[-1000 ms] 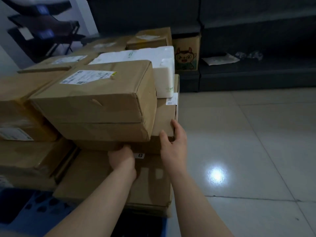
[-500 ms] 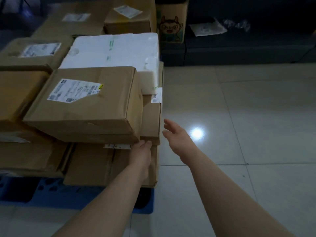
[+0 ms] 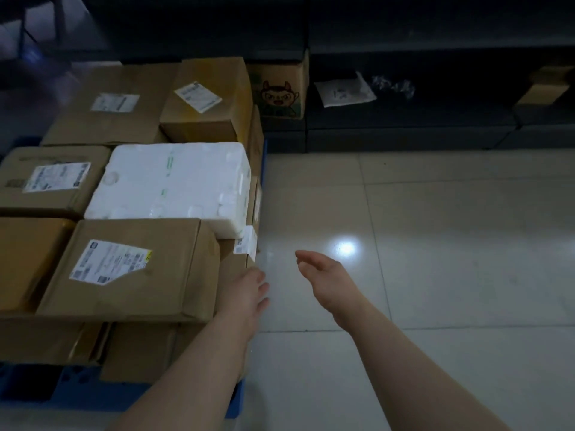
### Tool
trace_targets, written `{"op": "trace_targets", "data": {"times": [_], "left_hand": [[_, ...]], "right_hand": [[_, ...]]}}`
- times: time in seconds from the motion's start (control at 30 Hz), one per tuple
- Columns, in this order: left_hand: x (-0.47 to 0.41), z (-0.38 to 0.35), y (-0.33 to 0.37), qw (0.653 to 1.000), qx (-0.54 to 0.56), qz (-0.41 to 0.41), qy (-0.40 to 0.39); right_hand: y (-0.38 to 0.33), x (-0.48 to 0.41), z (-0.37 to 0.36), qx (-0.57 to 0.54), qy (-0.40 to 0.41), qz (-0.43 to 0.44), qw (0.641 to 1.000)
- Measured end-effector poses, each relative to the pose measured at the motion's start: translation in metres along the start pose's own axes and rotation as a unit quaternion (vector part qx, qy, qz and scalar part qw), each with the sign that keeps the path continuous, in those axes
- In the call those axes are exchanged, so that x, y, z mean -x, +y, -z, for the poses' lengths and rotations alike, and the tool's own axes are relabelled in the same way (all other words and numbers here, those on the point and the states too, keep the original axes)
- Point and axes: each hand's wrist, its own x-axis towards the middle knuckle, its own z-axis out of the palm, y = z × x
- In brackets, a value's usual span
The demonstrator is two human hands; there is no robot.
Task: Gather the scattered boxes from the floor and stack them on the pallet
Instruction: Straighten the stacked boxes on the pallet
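Beside the stacked boxes point(image 3: 130, 269) (long axes running away), both hands' fingers point(image 3: 306, 262) hang loosely spread, empty.

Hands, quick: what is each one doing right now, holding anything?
Left hand: open, empty, beside the cardboard box at the stack's edge.
Right hand: open, empty, over the floor.

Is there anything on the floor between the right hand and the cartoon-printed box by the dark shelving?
Nothing: in the head view only bare floor tile lies between the open right hand and the cartoon-printed box. The stacked boxes sit off to the left.
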Motion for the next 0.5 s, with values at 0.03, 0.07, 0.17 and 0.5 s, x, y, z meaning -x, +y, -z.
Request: {"op": "trace_targets", "data": {"times": [0.03,0.07,0.17,0.5], "left_hand": [[-0.003,-0.007,0.010,1.000,0.010,-0.003,-0.004],[-0.008,-0.012,0.018,1.000,0.019,-0.005,-0.009],[-0.022,-0.034,0.055,0.999,0.027,-0.015,-0.028],[-0.119,-0.106,0.201,0.993,0.119,0.009,0.005]], "right_hand": [[-0.008,-0.009,0.005,0.001,0.000,0.000,1.000],[-0.017,-0.020,0.008,0.002,0.001,-0.001,1.000],[-0.048,-0.062,0.018,0.014,0.001,-0.002,1.000],[-0.137,-0.238,0.016,-0.022,-0.024,-0.066,0.997]]}}
